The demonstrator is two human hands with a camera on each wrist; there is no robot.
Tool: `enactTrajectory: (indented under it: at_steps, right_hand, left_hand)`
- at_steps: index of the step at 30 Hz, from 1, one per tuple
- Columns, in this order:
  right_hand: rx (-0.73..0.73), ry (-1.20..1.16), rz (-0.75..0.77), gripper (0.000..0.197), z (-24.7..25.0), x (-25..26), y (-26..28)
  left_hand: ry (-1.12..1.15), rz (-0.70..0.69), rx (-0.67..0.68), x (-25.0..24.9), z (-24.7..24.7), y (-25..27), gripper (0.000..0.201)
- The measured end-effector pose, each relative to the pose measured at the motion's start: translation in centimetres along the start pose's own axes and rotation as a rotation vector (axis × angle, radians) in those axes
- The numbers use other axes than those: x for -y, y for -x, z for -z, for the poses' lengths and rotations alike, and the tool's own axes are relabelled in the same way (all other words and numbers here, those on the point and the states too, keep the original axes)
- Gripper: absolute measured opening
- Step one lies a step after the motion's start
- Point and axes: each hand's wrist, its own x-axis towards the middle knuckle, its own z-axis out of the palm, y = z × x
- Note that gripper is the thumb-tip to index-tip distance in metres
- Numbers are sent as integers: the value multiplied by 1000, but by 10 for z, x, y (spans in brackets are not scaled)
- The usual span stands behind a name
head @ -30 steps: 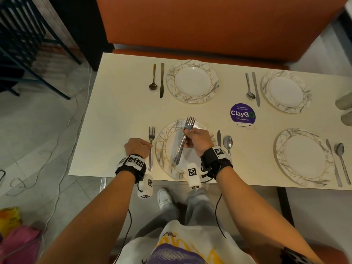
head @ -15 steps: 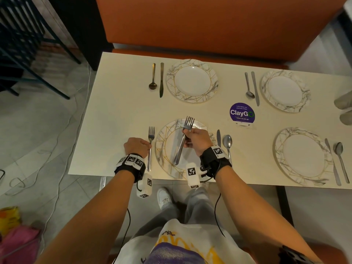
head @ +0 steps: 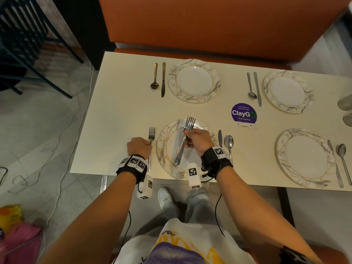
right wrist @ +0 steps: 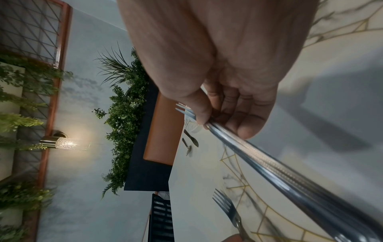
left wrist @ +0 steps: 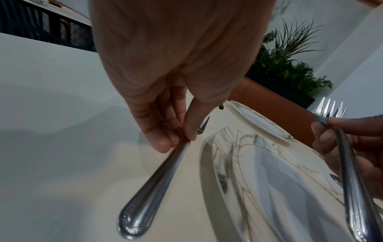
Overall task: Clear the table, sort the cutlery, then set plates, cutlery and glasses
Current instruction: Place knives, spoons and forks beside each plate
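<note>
A fork (head: 151, 137) lies flat on the cream table (head: 122, 119), just left of the near marbled plate (head: 162, 149). My left hand (head: 147, 144) pinches the fork's handle (left wrist: 153, 188) between thumb and fingertips (left wrist: 163, 145), and the fork rests on the table. My right hand (head: 188, 134) hovers over that plate and grips a small stack of forks (head: 182, 147) near the neck, tines pointing away. The stacked handles (right wrist: 273, 168) run back past the wrist. A knife (head: 220, 138) and spoon (head: 229, 142) lie right of the plate.
Three more marbled plates (head: 194, 80) (head: 287, 91) (head: 304, 157) are laid out, each with a knife and spoon beside it. A purple ClayGo sticker (head: 244, 113) sits mid-table. Glasses (head: 345, 101) show at the right edge. An orange bench (head: 209, 21) lines the far side.
</note>
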Motion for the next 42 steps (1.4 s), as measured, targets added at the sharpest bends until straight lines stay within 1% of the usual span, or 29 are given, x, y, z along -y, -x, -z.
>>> enactTrajectory:
  at_steps: [3,5,7,9,11,12,14,16,18,19,21,23,26,28,29,31,33,36,38,40,42]
  right_hand:
    - [-5,2,-10,19,-1,0,0]
    - [-5,9,-8,18,0,0,1]
    - [0,12,-6,15,2,1,2]
    - [5,8,-7,14,5,2,3]
    - [7,5,-12,14,10,6,5]
    - [6,4,-13,14,13,8,6]
    - [-6,0,-9,15,21,13,7]
    - [-26,-11,7,14,31,18,7]
    - [-34,-12,28,12,44,24,8]
    - [-43,-4,36,12,53,28,8]
    - [-55,7,54,13,75,35,6]
    - [-50,3,64,16,100,41,1]
    - [-60,-8,57,22,142,48,-7]
    - [-52,-12,58,25,173,51,-13]
    - [-48,-21,66,23,193,56,-16]
    - [-39,-12,68,12,213,59,-17]
    - [-34,-3,61,3,248,62,-25]
    - [-18,0,33,4,295,64,-37]
    - [-5,-8,17,6,325,66,-42]
    - [-1,1,0,9,351,66,-46]
    - [-17,6,-36,6,374,64,-51]
  left_hand:
    - [2,1,7,1,1,0,19]
    - [-2,4,11,-2,4,1,23]
    - [4,-8,-13,-9,6,3,28]
    - [48,-56,-67,-20,8,6,27]
    - [110,-149,-112,-36,7,13,19]
    - [142,-202,-108,-46,5,17,14]
    - [210,-300,-33,-70,-2,27,6]
    - [248,-369,118,-95,-13,37,3]
    - [254,-412,286,-117,-28,47,8]
    - [252,-425,341,-129,-34,54,14]
    - [283,-424,384,-149,-49,64,24]
    - [314,-420,403,-169,-62,72,28]
    - [277,-425,436,-200,-87,83,32]
    - [290,-401,453,-219,-109,88,31]
    - [304,-393,466,-233,-122,93,30]
    - [320,-387,474,-244,-138,96,31]
    - [338,-362,482,-267,-164,106,30]
    - [418,-282,531,-299,-198,124,29]
    - [439,-256,548,-313,-221,131,27]
    - [460,-224,538,-322,-242,137,24]
    - [480,-192,515,-325,-260,141,22]
